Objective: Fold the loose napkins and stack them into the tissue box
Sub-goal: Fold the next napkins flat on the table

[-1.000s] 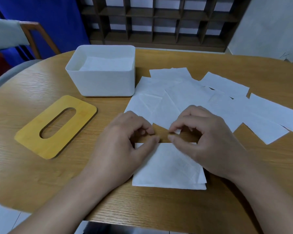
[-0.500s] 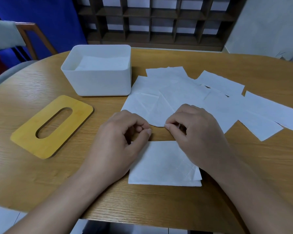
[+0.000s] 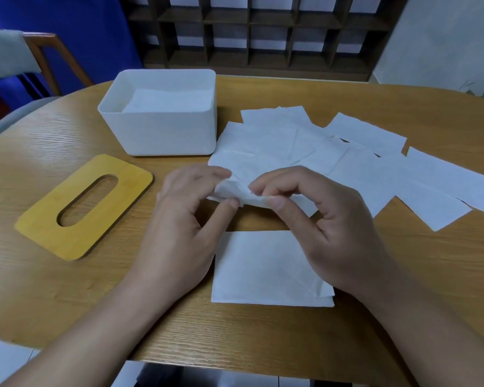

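Napkin (image 3: 235, 188) pinched between left hand (image 3: 185, 219), right hand (image 3: 319, 219).

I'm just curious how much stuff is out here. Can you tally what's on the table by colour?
White open plastic tissue box: 1
Yellow wooden lid with an oval slot: 1
White folded napkin near the table edge: 1
White loose paper napkins, overlapping spread: 1 (single sheets can't be counted)
Total: 4, 3 white and 1 yellow

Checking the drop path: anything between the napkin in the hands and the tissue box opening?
Nothing visible. The lid lies off on the table, left of the hands. The tissue box is open, and the pinched napkin sits just front-right of it.
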The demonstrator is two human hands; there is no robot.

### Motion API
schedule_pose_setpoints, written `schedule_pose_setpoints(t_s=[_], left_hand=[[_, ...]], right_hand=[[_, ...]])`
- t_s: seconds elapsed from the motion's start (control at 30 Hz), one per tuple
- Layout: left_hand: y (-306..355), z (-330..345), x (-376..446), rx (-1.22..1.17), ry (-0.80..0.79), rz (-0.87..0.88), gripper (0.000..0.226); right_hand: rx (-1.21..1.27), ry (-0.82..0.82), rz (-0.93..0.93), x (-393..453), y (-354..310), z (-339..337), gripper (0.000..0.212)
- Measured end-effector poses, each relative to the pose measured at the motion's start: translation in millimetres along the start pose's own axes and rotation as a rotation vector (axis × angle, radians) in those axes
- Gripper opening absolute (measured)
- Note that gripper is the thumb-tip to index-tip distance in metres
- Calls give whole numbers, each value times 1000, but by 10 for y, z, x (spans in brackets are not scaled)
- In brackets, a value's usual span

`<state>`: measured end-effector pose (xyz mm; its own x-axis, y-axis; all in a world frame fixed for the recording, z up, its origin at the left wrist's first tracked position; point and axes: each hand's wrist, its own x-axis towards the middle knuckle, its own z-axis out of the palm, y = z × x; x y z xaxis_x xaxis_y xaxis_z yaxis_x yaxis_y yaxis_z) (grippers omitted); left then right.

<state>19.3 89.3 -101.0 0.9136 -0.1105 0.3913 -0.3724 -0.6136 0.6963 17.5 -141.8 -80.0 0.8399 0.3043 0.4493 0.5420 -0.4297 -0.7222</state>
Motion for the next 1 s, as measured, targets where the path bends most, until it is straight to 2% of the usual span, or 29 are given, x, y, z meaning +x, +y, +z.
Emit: schedule_pose_setpoints(t_s=[0.17, 0.3, 0.33, 0.4, 0.47, 0.57, 0.67, 0.77, 0.9, 1.0], left_hand=[[71, -16, -27, -10, 106, 46, 9], [158, -15, -49, 157, 129, 224, 11], [165, -7, -49, 193, 115, 278, 13], [189, 11, -49, 232, 99, 372, 16], [189, 19, -61, 188, 115, 376, 16], [141, -11, -59, -81, 162, 142, 14], [157, -31, 4, -411, 138, -74, 14], [174, -26, 11, -522, 95, -126, 14], [115, -11, -48, -357, -92, -119, 12], [99, -24, -69, -221, -184, -100, 15]], right_hand=[[49, 19, 44, -23, -54, 7, 17], [60, 74, 15, -31, -116, -16, 58], [44, 110, 0, -31, -123, -19, 61], [-1, 182, -44, -30, -122, -21, 44], [-71, 235, -98, -33, -114, -31, 19], [41, 286, 14, -34, -51, -77, 18], [192, 194, 149, -31, 13, -150, 33], [252, 67, 211, -40, -8, -183, 39], [188, -59, 234, -44, -18, -188, 42], [65, -213, 223, -42, 26, -256, 33]])
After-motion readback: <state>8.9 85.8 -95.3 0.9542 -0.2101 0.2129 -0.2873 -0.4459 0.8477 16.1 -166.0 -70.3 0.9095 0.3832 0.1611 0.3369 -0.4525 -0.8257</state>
